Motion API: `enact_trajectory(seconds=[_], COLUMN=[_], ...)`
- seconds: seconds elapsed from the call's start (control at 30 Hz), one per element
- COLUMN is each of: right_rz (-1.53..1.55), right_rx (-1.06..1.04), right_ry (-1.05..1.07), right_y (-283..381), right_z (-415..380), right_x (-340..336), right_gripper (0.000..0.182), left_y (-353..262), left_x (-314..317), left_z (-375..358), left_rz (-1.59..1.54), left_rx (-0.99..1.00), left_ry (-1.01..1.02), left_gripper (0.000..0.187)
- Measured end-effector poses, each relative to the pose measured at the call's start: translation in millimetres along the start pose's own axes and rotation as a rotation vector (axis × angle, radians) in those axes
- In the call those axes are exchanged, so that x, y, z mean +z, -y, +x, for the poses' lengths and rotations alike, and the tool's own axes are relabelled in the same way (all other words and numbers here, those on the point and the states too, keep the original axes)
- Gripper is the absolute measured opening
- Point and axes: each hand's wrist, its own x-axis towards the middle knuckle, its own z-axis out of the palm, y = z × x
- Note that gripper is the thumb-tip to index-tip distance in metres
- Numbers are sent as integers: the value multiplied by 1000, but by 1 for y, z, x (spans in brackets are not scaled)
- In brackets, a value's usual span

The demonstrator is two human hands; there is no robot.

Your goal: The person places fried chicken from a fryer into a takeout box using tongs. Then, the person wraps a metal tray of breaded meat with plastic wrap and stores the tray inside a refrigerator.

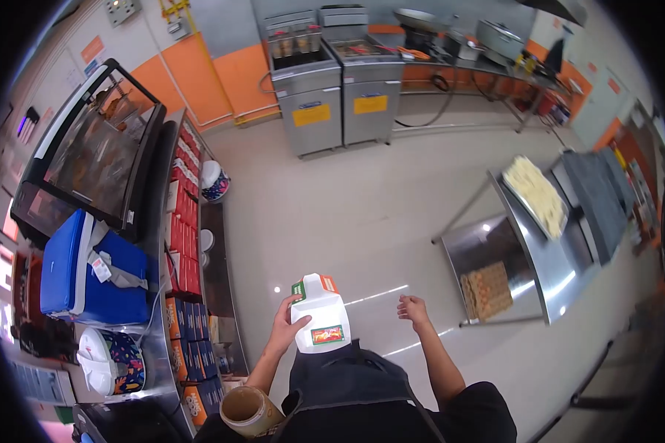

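Observation:
My left hand (287, 325) grips a white paper food box (322, 311) in front of my body, with the thumb on its face and the fingers behind. Green and orange patches mark its upper flaps, and a colourful printed label sits near its bottom edge. To the right, my right hand (414, 309) hangs in the air over the floor, apart from the box. Its fingers are loosely curled, and nothing shows in them.
On the left counter stand a glass food warmer (100, 148), a blue cooler bag (96, 269) and a patterned bucket (115, 362), with stacked boxes (185, 236) beneath. Two fryers (310, 96) line the far wall. A steel table (550, 262) at right holds a tray of pale food (535, 196).

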Motion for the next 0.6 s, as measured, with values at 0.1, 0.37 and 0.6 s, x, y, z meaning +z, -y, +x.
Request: enact_trajectory(seconds=[0.1, 0.37, 0.6], right_rz=[-106, -342, -281], right_rx=[-98, 59, 304], right_ry=[51, 148, 67], right_y=[65, 141, 177], right_z=[108, 303, 415], right_x=[43, 133, 154], right_gripper=[28, 32, 33], left_y=[-5, -112, -153], left_x=[-18, -76, -126], left_z=[88, 330, 504], left_rz=[9, -2, 8], left_rx=[17, 86, 81], left_ry=[-42, -110, -169], left_gripper=[54, 52, 53])
